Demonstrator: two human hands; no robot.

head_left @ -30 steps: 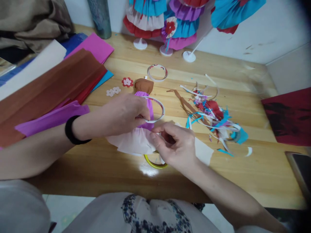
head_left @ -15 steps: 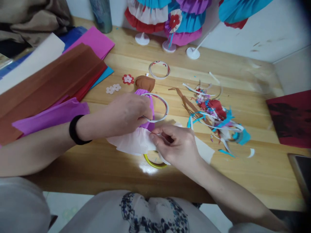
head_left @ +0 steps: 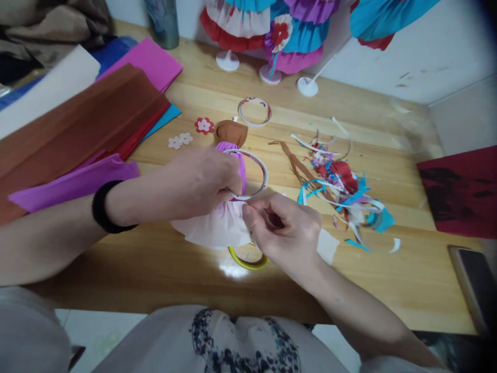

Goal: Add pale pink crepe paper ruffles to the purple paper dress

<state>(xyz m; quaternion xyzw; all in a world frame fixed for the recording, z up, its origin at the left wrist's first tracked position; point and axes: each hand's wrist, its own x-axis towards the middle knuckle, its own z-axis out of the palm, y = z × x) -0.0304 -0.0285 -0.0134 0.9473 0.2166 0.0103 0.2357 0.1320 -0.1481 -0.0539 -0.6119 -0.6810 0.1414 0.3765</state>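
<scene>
A small paper dress lies on the table, with a brown top (head_left: pixel 232 133), a purple middle (head_left: pixel 242 173) and a gathered white crepe paper skirt (head_left: pixel 215 228). My left hand (head_left: pixel 202 176) is closed over the purple part, its fingertips curled round the near-left rim of a thin roll of tape (head_left: pixel 265 178). Part of the dress is hidden beneath it. Thumb and index of my right hand (head_left: pixel 281 225) pinch the upper right edge of the white crepe paper. A yellow ring-shaped roll (head_left: pixel 248 265) lies just below the skirt.
Folded paper sheets (head_left: pixel 85 111) are piled at left. Paper flowers (head_left: pixel 204 125) and another tape roll (head_left: pixel 255 124) lie beyond my hands. Paper scraps (head_left: pixel 345 178) heap at right, near a phone (head_left: pixel 476 282). Layered paper dresses (head_left: pixel 236 23) on white stands line the back.
My right hand has moved slightly up and closer to my left hand, drawing the white paper along the waist. Less white paper shows to the right. My left hand stays almost in place.
</scene>
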